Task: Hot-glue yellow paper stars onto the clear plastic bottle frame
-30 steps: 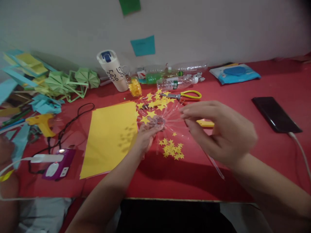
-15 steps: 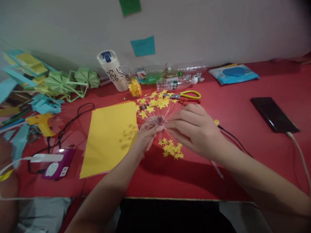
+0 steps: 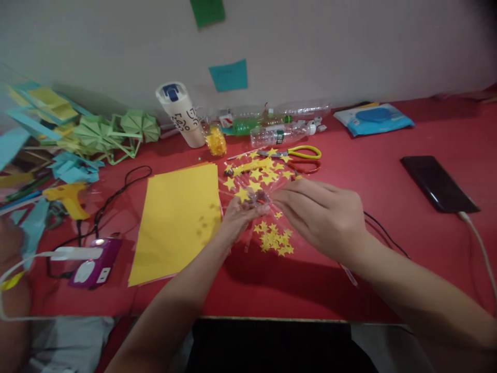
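Note:
My left hand (image 3: 243,213) is closed around the neck of a clear plastic bottle piece (image 3: 261,197), cut into thin strips that fan outward. Yellow paper stars (image 3: 256,178) sit on many of the strips on the far side. My right hand (image 3: 320,210) pinches at the right edge of the fan; its fingertips look to be on a strip, though what lies between them is too small to make out. Just below the fan, a pile of small yellow stars (image 3: 274,239) lies on the red table (image 3: 295,290).
Scissors (image 3: 305,152) lie behind the fan. Yellow paper sheets (image 3: 178,217) are at left, with a glue gun (image 3: 70,199) and purple power strip (image 3: 95,262) beyond. Bottles (image 3: 281,135), a tumbler (image 3: 182,114), wipes (image 3: 375,118) and a phone (image 3: 438,182) surround the area. Another person's arm (image 3: 15,295) is at far left.
The fan has turned and tilted, so more of its stars face me. My right hand has shifted slightly right and down, and a single star shows near its fingertips.

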`<move>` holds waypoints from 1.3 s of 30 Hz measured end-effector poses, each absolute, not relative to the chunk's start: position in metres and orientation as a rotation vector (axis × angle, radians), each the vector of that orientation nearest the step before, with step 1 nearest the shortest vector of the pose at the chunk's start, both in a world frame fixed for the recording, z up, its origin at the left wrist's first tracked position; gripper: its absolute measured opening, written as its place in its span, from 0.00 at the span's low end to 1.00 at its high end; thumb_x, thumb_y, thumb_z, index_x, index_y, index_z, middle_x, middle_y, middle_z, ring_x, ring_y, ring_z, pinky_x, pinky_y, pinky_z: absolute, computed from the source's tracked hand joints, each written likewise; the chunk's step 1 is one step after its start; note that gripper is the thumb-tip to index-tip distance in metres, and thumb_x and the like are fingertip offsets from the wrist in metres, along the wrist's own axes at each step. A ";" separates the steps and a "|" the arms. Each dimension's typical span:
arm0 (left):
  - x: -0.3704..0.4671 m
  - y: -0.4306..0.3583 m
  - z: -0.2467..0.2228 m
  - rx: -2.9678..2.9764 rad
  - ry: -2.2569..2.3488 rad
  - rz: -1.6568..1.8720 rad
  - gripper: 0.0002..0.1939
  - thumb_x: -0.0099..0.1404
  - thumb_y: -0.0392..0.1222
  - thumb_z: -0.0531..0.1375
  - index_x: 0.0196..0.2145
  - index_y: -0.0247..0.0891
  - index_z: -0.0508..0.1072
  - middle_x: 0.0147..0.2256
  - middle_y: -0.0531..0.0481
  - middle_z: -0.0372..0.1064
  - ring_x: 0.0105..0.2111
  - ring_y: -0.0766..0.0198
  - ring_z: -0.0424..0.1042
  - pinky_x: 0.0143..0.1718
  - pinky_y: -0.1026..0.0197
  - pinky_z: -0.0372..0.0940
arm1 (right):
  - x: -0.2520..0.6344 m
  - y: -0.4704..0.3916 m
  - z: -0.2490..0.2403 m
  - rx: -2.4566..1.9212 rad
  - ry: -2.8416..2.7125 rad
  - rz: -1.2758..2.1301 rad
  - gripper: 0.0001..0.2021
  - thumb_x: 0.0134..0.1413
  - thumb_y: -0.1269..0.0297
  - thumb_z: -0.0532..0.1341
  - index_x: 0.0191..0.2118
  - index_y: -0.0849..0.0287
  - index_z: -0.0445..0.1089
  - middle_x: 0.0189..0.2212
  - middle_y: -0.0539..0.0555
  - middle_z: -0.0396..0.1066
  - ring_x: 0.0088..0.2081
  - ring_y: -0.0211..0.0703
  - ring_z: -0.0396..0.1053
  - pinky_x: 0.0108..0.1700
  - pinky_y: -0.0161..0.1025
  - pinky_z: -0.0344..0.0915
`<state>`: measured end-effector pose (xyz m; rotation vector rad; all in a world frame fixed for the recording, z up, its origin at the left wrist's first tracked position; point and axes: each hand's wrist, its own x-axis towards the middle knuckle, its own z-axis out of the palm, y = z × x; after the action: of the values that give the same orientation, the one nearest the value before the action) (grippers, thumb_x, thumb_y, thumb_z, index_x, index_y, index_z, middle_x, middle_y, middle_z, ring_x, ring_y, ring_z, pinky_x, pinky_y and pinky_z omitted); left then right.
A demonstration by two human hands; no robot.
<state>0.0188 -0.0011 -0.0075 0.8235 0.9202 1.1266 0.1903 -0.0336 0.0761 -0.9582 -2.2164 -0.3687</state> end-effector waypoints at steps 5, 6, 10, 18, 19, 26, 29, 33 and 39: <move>0.020 -0.005 0.000 0.790 0.854 1.135 0.22 0.37 0.42 0.76 0.28 0.38 0.71 0.25 0.56 0.71 0.26 0.70 0.70 0.31 0.66 0.66 | 0.186 -0.036 0.081 -0.996 -2.179 -0.107 0.09 0.63 0.71 0.55 0.36 0.60 0.74 0.33 0.53 0.78 0.31 0.36 0.75 0.28 0.32 0.67; 0.020 -0.005 0.001 0.781 0.843 1.150 0.22 0.38 0.42 0.76 0.28 0.38 0.72 0.25 0.56 0.71 0.26 0.71 0.70 0.31 0.67 0.65 | 0.186 -0.036 0.082 -0.991 -2.160 -0.052 0.08 0.63 0.71 0.56 0.37 0.59 0.73 0.34 0.53 0.78 0.33 0.37 0.76 0.30 0.32 0.69; 0.019 -0.006 0.001 0.783 0.840 1.162 0.22 0.38 0.41 0.76 0.30 0.38 0.73 0.25 0.56 0.71 0.25 0.70 0.69 0.30 0.67 0.65 | 0.184 -0.037 0.082 -0.970 -2.065 0.123 0.07 0.61 0.73 0.58 0.40 0.55 0.71 0.34 0.50 0.79 0.32 0.36 0.76 0.32 0.31 0.70; 0.020 -0.006 -0.003 0.819 0.844 1.120 0.22 0.41 0.43 0.76 0.34 0.38 0.75 0.30 0.51 0.74 0.29 0.65 0.73 0.35 0.62 0.68 | 0.179 -0.039 0.076 -1.037 -1.908 0.288 0.05 0.60 0.73 0.59 0.39 0.56 0.67 0.29 0.48 0.77 0.27 0.35 0.76 0.27 0.30 0.69; 0.020 -0.006 -0.002 0.815 0.858 1.116 0.22 0.40 0.43 0.76 0.33 0.38 0.75 0.29 0.52 0.74 0.29 0.65 0.73 0.35 0.62 0.68 | 0.179 -0.039 0.077 -1.032 -1.919 0.278 0.05 0.60 0.73 0.58 0.39 0.56 0.67 0.29 0.48 0.78 0.28 0.35 0.76 0.28 0.30 0.69; 0.020 -0.006 0.000 0.793 0.848 1.134 0.22 0.40 0.42 0.76 0.33 0.37 0.76 0.31 0.51 0.75 0.29 0.67 0.73 0.36 0.63 0.69 | 0.181 -0.037 0.075 -1.033 -1.956 0.209 0.05 0.61 0.72 0.57 0.39 0.56 0.69 0.29 0.48 0.78 0.28 0.35 0.76 0.29 0.31 0.69; 0.021 -0.006 -0.001 0.796 0.853 1.140 0.20 0.41 0.39 0.75 0.34 0.38 0.76 0.30 0.52 0.75 0.29 0.66 0.73 0.34 0.63 0.68 | 0.181 -0.036 0.075 -1.032 -1.988 0.116 0.06 0.62 0.71 0.57 0.40 0.55 0.71 0.31 0.49 0.79 0.28 0.36 0.76 0.29 0.31 0.70; 0.022 -0.005 0.001 0.801 0.822 1.145 0.19 0.42 0.36 0.73 0.34 0.40 0.75 0.29 0.54 0.73 0.30 0.67 0.72 0.35 0.64 0.67 | 0.182 -0.035 0.074 -1.021 -2.010 0.070 0.08 0.62 0.71 0.57 0.43 0.55 0.73 0.35 0.49 0.80 0.32 0.37 0.77 0.31 0.33 0.71; 0.023 -0.004 0.007 0.806 0.867 1.137 0.18 0.39 0.36 0.73 0.29 0.38 0.74 0.23 0.56 0.71 0.24 0.70 0.69 0.29 0.67 0.64 | 0.184 -0.034 0.075 -1.009 -2.050 0.058 0.10 0.62 0.72 0.56 0.45 0.55 0.73 0.37 0.49 0.80 0.34 0.36 0.78 0.33 0.33 0.72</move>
<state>0.0231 -0.0044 0.0067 0.8064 0.8667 1.1366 0.1842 -0.0338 0.0747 -1.0088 -2.0504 0.0581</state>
